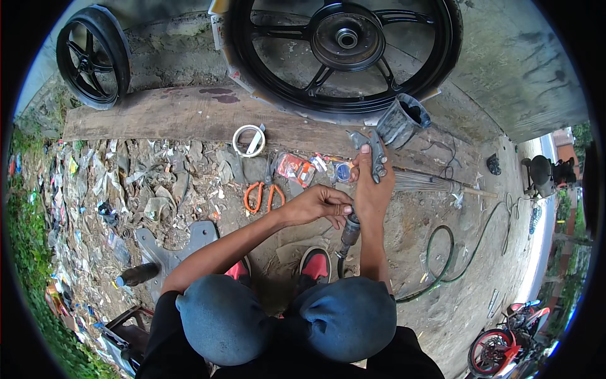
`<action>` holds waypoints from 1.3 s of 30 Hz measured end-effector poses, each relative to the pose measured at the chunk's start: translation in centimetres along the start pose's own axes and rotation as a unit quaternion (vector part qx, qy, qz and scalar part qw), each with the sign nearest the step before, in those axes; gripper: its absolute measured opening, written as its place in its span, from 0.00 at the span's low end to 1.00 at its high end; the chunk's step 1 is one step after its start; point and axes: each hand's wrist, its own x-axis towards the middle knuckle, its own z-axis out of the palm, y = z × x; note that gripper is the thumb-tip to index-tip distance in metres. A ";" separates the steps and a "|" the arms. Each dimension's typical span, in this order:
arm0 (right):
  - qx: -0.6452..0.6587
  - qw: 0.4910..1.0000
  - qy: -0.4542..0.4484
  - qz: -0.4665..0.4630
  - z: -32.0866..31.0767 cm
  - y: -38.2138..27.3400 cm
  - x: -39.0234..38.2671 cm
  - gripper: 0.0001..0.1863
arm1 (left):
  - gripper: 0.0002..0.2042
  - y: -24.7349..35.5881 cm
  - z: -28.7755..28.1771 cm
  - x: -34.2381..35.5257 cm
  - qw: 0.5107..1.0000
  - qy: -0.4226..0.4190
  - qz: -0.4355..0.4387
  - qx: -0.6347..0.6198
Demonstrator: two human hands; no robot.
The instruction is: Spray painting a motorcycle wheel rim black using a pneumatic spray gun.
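One grey spray gun is held in the R hand, head view: fingers are wrapped round it, thumb laid along its side, grip closed. It's held up in front of the body, a bit R of mid-frame. A dirty grey cup is seen at the gun's top end; whether the two are joined can't be told. By the L hand, thumb & fingertips are brought nearly together at the top of a dark cylindrical fitting, just below the R hand; whether it's gripped or only touched can't be told.

Beyond the hands, a wooden plank is laid along the wall base, w/ a lg black spoked wheel & a smaller black wheel set upright there. A tape roll is placed at the plank's near edge; red packets & orange cord are left on the ground nr it. To the R, a stick broom, a looped green hose & a red motorcycle are seen. To the L, a dark bottle is laid by a grey plate, w/ litter strewn around.
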 end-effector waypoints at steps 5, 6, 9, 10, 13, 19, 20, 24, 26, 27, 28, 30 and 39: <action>-0.026 0.998 0.054 -0.007 -2.1 0.5 0.9 0.27 | 0.19 0.3 1.6 1.1 0.999 0.027 0.014 0.016; -0.026 0.998 0.059 -0.008 -2.3 0.3 1.0 0.27 | 0.19 0.4 1.9 0.7 1.000 0.022 0.013 0.018; -0.011 0.998 0.065 -0.023 -2.9 -0.6 1.6 0.26 | 0.21 0.2 1.3 -1.4 0.997 0.069 -0.001 0.031; -0.006 0.997 0.076 -0.022 -3.3 -1.2 1.9 0.25 | 0.22 -0.3 0.8 -2.2 0.995 0.087 -0.014 0.050; -0.007 0.994 0.102 -0.040 -4.9 -3.0 3.0 0.23 | 0.23 -2.8 -0.8 -4.9 0.989 0.121 -0.029 0.083; -0.018 0.986 0.138 -0.088 -6.7 -6.6 4.6 0.19 | 0.21 -7.0 -2.4 -12.7 0.969 0.227 -0.057 0.085; -0.024 0.985 0.143 -0.096 -7.0 -7.1 4.5 0.18 | 0.20 -7.7 -2.4 -13.8 0.960 0.259 -0.068 0.079; -0.020 0.975 0.173 -0.136 -6.6 -9.7 3.8 0.18 | 0.18 -10.3 -1.3 -18.6 0.925 0.341 -0.104 0.130; -0.004 0.973 0.161 -0.163 -5.9 -9.9 3.1 0.19 | 0.16 -13.6 -1.1 -20.2 0.895 0.398 -0.092 0.179; 0.001 0.973 0.163 -0.162 -5.4 -9.4 2.9 0.19 | 0.16 -15.2 -0.8 -21.3 0.893 0.399 -0.093 0.184; -0.007 0.980 0.150 -0.131 -5.2 -8.9 2.7 0.20 | 0.14 -16.6 -0.4 -21.9 0.869 0.404 -0.069 0.277; -0.027 0.987 0.130 -0.089 -6.1 -7.1 2.4 0.21 | 0.11 -16.0 0.5 -20.7 0.824 0.391 -0.051 0.408; -0.046 0.988 0.134 -0.058 -5.8 -5.3 2.8 0.21 | 0.09 -15.8 0.4 -20.1 0.787 0.403 -0.053 0.463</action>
